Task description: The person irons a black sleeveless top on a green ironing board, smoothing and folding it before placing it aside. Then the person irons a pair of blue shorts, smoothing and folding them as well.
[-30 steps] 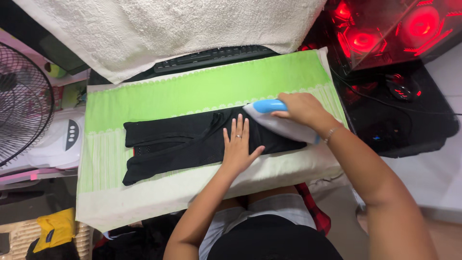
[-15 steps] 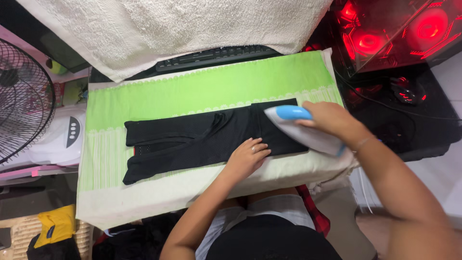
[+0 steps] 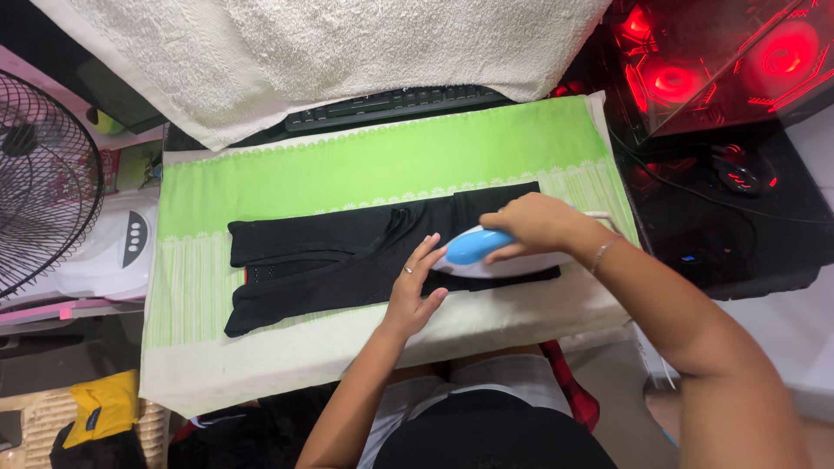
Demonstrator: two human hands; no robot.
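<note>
While the right hand (image 3: pixel 532 224) wraps its fingers round the blue handle of a white and blue clothes iron (image 3: pixel 486 254), the left hand (image 3: pixel 415 285) lies flat with fingers spread on a folded black garment (image 3: pixel 339 256), its fingertips just beside the iron's pointed nose. That iron rests sole-down on the garment's right part, nose pointing left. Laid lengthways, the garment sits across a bright green cloth with a pale lace-patterned band (image 3: pixel 365 165), which covers the padded worktop (image 3: pixel 287 347) in front of the person. Behind the cloth, a black computer keyboard (image 3: pixel 395 102) shows from under a thick white towel (image 3: pixel 304 43). At the left stand a black wire-caged fan (image 3: pixel 39 174) and a white appliance (image 3: pixel 113 247). To the right, a computer case with red glowing fans (image 3: pixel 721 61) sits above a black mouse (image 3: pixel 738 172).
</note>
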